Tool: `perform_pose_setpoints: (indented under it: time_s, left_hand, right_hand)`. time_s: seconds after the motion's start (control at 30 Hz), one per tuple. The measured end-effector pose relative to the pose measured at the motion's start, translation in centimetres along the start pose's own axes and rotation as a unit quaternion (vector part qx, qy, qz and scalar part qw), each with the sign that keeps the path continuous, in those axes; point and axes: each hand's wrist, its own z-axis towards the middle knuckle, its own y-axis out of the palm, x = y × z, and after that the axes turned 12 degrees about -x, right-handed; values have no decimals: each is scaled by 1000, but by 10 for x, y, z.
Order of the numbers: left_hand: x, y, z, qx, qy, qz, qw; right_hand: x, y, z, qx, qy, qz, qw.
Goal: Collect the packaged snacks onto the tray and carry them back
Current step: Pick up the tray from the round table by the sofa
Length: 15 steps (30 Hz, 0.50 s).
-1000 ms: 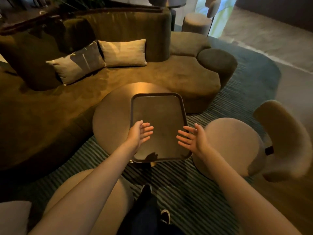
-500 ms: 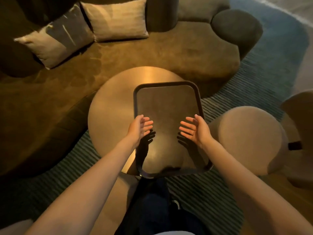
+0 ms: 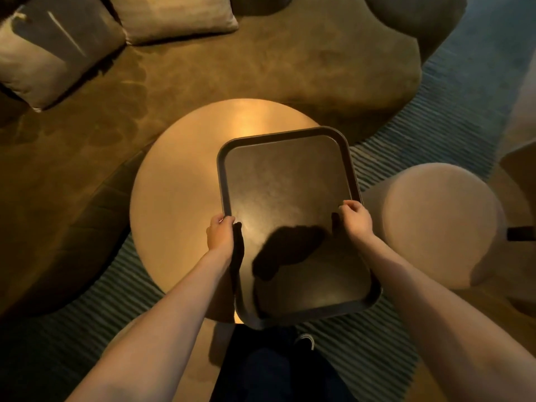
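Observation:
A dark rectangular tray [image 3: 285, 134] with rounded corners lies on a round golden side table [image 3: 179, 198], its near end hanging over the table's edge. Nothing lies on the tray; only shadows fall across it. My left hand [image 3: 221, 235] is closed on the tray's left rim. My right hand [image 3: 356, 217] is closed on its right rim. No packaged snacks show anywhere in view.
A curved brown sofa [image 3: 261, 71] with two pale cushions [image 3: 171, 15] wraps behind the table. A round pale stool [image 3: 435, 221] stands right of the tray. A striped teal rug [image 3: 429, 134] covers the floor. My legs and shoe [image 3: 304, 342] are below.
Both hands, open above the tray before, have dropped to its side rims and closed on them. The view has moved closer and tilted further down.

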Motion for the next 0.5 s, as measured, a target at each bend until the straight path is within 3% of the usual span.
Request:
perform_pose_setpoints:
  time_s: [0.13, 0.27, 0.37, 0.5]
  left_hand:
    - [-6, 6, 13, 6, -25, 30, 999]
    - [-5, 7, 27, 20, -40, 98, 994]
    - [-2, 5, 36, -32, -75, 9, 997]
    - [10, 1, 37, -59, -94, -24, 993]
  right_hand:
    - [10, -15, 17, 63, -13, -131, 989]
    - [10, -20, 31, 17, 32, -76, 996]
    - [8, -23, 39, 26, 61, -81, 994]
    - [5, -28, 46, -16, 110, -1, 994]
